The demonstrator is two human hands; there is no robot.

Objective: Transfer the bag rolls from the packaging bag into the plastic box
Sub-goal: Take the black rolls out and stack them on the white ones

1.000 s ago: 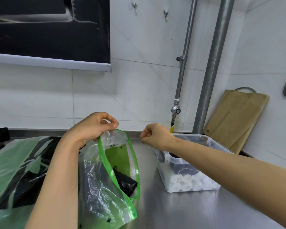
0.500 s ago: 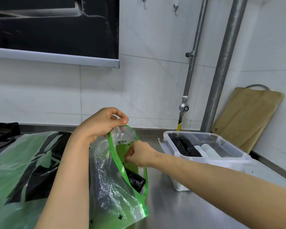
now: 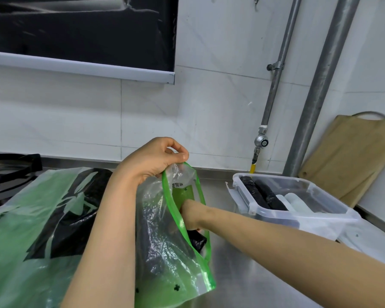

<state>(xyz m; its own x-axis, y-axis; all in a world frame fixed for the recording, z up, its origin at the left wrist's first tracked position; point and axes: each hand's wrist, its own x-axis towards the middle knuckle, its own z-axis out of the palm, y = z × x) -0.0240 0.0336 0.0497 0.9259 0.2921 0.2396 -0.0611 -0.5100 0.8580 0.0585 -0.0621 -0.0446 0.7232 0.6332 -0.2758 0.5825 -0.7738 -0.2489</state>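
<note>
The packaging bag (image 3: 165, 258), clear plastic with a green zip rim, stands open on the steel counter in the lower middle. My left hand (image 3: 156, 158) pinches its top rim and holds the mouth up. My right hand (image 3: 188, 215) reaches into the mouth; its fingers are hidden behind the plastic. A black bag roll (image 3: 197, 240) lies inside, just under that hand. The clear plastic box (image 3: 309, 221) sits to the right, open, with two black rolls (image 3: 260, 194) and pale rolls (image 3: 296, 201) in it.
A large green and black plastic bag (image 3: 31, 218) lies on the counter at the left, with a dark stove part (image 3: 9, 167) behind it. A wooden cutting board (image 3: 353, 163) leans on the right wall. Metal pipes (image 3: 320, 96) and a gas valve (image 3: 261, 142) rise behind the box.
My right hand has moved left from above the box and down into the bag's mouth. My left hand keeps its pinch on the rim. The view has shifted left.
</note>
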